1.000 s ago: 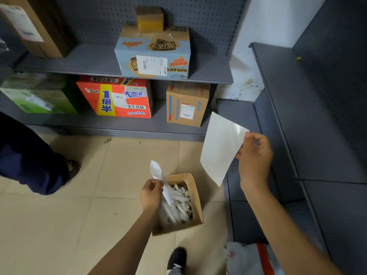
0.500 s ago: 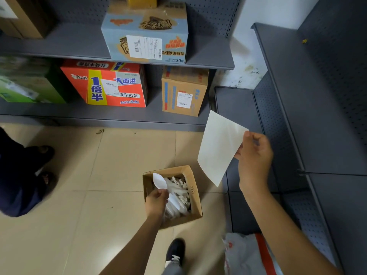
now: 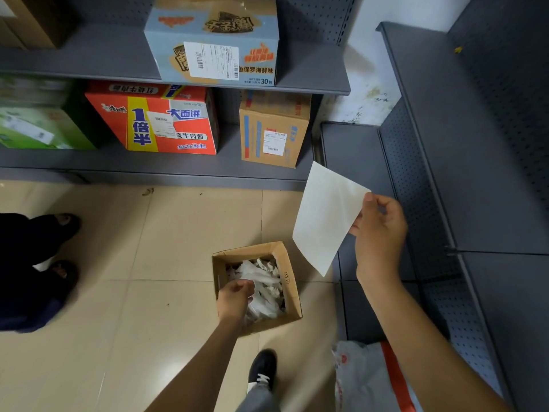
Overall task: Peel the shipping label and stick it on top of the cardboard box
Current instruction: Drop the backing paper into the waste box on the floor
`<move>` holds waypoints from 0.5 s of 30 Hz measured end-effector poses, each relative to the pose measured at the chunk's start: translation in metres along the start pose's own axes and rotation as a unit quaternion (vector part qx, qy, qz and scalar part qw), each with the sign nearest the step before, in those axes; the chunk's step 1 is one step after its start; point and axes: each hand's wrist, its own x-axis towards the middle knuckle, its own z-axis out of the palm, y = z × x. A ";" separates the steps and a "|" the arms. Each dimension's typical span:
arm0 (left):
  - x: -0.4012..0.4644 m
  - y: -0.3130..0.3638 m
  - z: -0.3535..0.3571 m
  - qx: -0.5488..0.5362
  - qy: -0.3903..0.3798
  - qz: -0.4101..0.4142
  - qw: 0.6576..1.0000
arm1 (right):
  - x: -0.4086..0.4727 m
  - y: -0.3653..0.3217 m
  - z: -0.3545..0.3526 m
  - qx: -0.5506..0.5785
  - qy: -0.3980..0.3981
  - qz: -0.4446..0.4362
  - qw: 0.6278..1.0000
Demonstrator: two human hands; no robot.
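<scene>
My right hand (image 3: 381, 233) pinches the right edge of a white shipping label (image 3: 326, 217), held in the air with its blank side toward me. My left hand (image 3: 235, 297) reaches down into a small open cardboard box (image 3: 292, 282) on the floor, which is full of white backing paper scraps (image 3: 263, 281). Its fingers are curled on the white paper there. A brown cardboard box (image 3: 274, 113) with a small label on its front stands on the low shelf, up and left of the held label.
On the grey shelves sit a blue carton (image 3: 214, 22), a red carton (image 3: 154, 126) and a green carton (image 3: 38, 126). Another person's feet (image 3: 58, 233) stand at the left. A grey and red plastic bag (image 3: 365, 379) lies beside my shoe (image 3: 263, 370). A shelf unit (image 3: 445, 144) runs along the right.
My left hand has carried the strip of backing paper down into the floor box. My view has dropped and moved closer. The right hand still holds the label in the same pose.
</scene>
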 end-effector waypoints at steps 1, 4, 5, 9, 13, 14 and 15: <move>0.000 0.001 0.001 0.000 -0.001 -0.001 1.000 | 0.000 -0.001 -0.001 0.001 0.002 0.001 1.000; -0.003 0.005 0.002 -0.010 -0.002 0.005 1.000 | 0.001 -0.005 -0.003 0.012 0.008 -0.001 1.000; -0.004 0.007 0.003 -0.016 -0.003 0.007 1.000 | 0.000 -0.006 -0.003 0.015 0.009 -0.004 1.000; -0.009 0.018 0.004 -0.039 -0.005 0.018 0.999 | -0.002 -0.011 -0.006 0.031 0.012 -0.006 0.999; -0.016 0.035 0.005 -0.058 -0.012 0.046 0.997 | -0.002 -0.019 -0.011 0.031 0.016 -0.007 0.999; -0.019 0.042 0.006 -0.066 -0.014 0.055 0.996 | -0.003 -0.023 -0.013 0.035 0.017 -0.010 0.999; -0.022 0.050 0.007 -0.073 -0.015 0.066 0.995 | -0.003 -0.028 -0.014 0.040 0.019 -0.014 0.999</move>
